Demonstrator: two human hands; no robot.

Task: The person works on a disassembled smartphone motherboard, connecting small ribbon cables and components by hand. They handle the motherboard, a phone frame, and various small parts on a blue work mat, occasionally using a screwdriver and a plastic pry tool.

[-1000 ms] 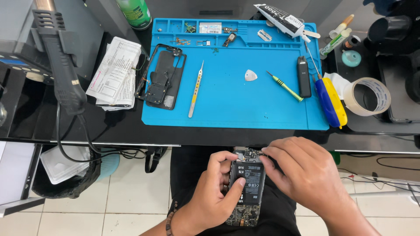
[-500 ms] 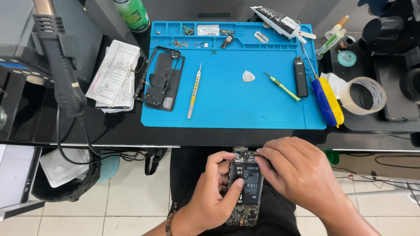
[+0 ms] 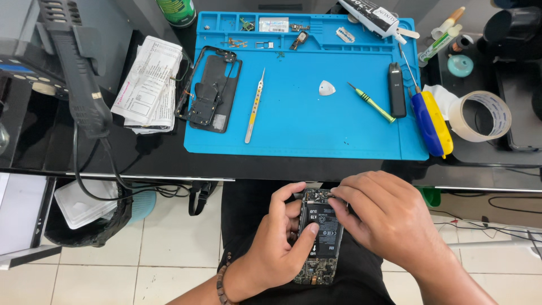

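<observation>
An opened phone (image 3: 320,240) with its back off, black battery and circuit boards showing, lies over my lap below the desk edge. My left hand (image 3: 276,243) grips it from the left, thumb across the battery. My right hand (image 3: 384,217) covers its upper right side, fingertips pressed on the top board near the camera end. I cannot see anything else between my right fingers.
A blue repair mat (image 3: 305,85) on the black desk carries a phone back frame (image 3: 210,90), tweezers (image 3: 255,107), a white pick (image 3: 326,87), a green screwdriver (image 3: 371,103), a blue-yellow tool (image 3: 432,121). Tape roll (image 3: 480,116) at right, papers (image 3: 148,85) and hot-air handle (image 3: 79,73) at left.
My right hand has slid slightly left over the phone's top end. The view has shifted a little. The left hand keeps the same grip.
</observation>
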